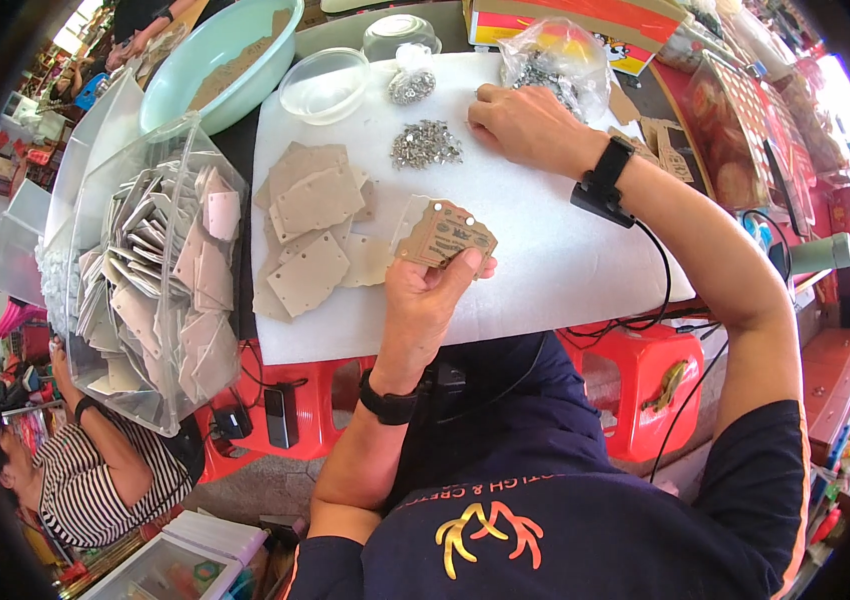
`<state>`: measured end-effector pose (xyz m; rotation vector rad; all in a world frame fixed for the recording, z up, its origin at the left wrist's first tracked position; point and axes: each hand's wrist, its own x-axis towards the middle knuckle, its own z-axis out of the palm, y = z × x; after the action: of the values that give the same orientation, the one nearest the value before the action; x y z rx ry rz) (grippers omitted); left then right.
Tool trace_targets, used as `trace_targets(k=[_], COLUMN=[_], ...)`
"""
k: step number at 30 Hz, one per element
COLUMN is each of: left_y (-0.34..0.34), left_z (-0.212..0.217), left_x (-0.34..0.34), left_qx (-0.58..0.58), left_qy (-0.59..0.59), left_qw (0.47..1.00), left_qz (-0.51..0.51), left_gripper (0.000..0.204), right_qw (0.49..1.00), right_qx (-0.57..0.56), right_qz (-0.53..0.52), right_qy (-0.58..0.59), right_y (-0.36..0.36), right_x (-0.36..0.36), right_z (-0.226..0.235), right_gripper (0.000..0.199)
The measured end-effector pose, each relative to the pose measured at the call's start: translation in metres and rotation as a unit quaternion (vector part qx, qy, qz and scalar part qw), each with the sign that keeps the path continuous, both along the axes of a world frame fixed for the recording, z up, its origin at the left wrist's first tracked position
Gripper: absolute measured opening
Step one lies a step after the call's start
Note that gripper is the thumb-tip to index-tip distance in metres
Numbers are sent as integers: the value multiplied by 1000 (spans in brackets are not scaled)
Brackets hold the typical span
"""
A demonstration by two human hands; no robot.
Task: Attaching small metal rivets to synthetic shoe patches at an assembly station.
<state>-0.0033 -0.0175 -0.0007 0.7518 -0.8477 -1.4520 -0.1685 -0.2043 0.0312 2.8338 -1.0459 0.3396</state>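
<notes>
The left hand (425, 295) pinches a card (445, 235) while the right hand (520, 125) (fingers curled) picks rivets (425, 143) near the table's (565, 260) far edge.

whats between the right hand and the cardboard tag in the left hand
In the head view, only bare white foam sheet separates the right hand from the brown octagonal cardboard tag held in the left hand; the pile of small silver metal eyelets sits off to the side.

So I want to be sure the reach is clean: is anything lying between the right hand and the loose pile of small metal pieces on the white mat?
Nothing visible does. The right hand rests on the white mat beside the metal pieces, bare mat between them.
</notes>
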Motion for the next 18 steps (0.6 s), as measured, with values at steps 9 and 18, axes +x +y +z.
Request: trace_targets(k=[9,18], left_y=[1,3], left_z=[-1,-1], left_x=[2,0], left_qx=[7,7], left_qy=[-17,-18], left_qw=[1000,1000], left_qz=[-3,5], left_gripper=[24,30], right_qw=[990,982], right_qx=[130,173], right_qz=[44,55], right_qy=[-37,-61], right_y=[38,76], right_x=[-14,-31], right_z=[25,16], right_gripper=[13,11])
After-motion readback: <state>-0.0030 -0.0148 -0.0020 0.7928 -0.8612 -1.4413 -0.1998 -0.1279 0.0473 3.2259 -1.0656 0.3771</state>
